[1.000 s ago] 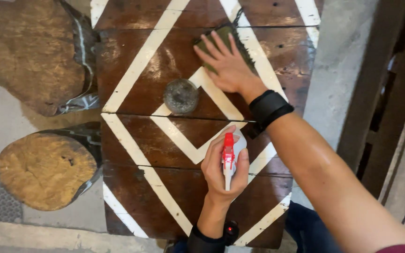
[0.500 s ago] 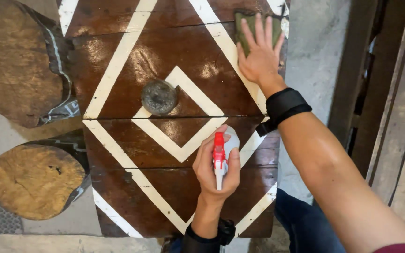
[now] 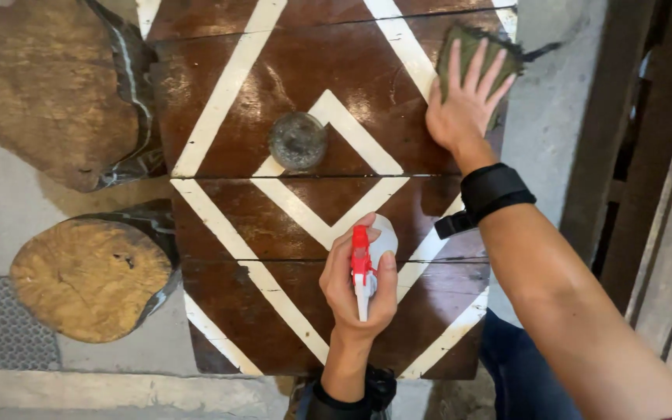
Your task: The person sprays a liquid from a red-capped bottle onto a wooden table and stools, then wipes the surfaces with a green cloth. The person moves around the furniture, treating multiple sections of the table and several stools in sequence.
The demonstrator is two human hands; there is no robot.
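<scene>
Wrapped around the white spray bottle with a red trigger (image 3: pixel 367 260), my left hand (image 3: pixel 358 292) holds it upright over the near part of the dark brown wooden table with white painted diamond lines (image 3: pixel 227 85). Fingers spread, my right hand (image 3: pixel 462 101) presses flat on a green scrubbing cloth (image 3: pixel 472 47) at the far right corner — a round glass ashtray (image 3: pixel 297 141) sits mid-table, two log stools (image 3: pixel 87 276) stand left.

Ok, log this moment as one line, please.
left hand: grips spray bottle | right hand: flat on green cloth, table's far right corner | wooden table: white-striped | round glass object: centre
</scene>
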